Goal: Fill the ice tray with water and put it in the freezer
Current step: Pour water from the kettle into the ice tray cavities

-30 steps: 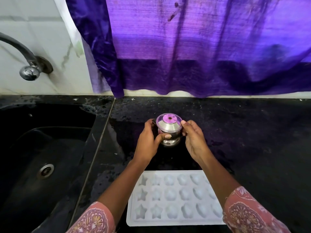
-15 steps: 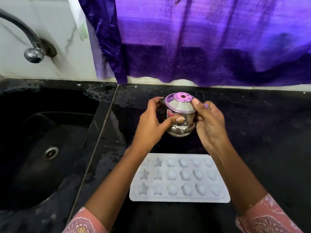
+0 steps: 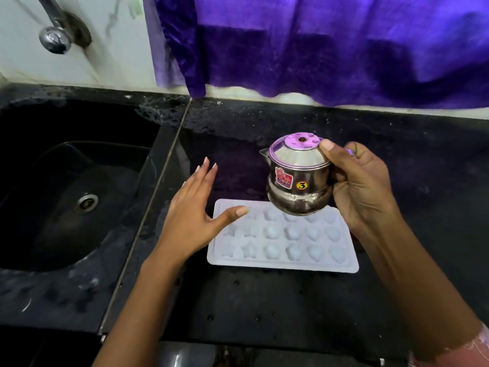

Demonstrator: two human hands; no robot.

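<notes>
- Right hand (image 3: 362, 186) grips a lidded steel pot (image 3: 297, 178) above the white ice tray (image 3: 280, 239).
- Left hand (image 3: 195, 215), fingers spread and relaxed, hovers at the tray's left edge.

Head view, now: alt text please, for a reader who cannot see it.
The right hand holds a small lidded steel jug above a white ice tray lying on a black counter. The left hand is open at the tray's left end; a black sink lies further left.

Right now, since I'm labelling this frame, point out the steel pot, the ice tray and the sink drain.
steel pot (image 3: 297, 181): head view, its side wall.
ice tray (image 3: 283, 265): head view, its near rim.
sink drain (image 3: 86, 203): head view, its metal strainer.
</notes>
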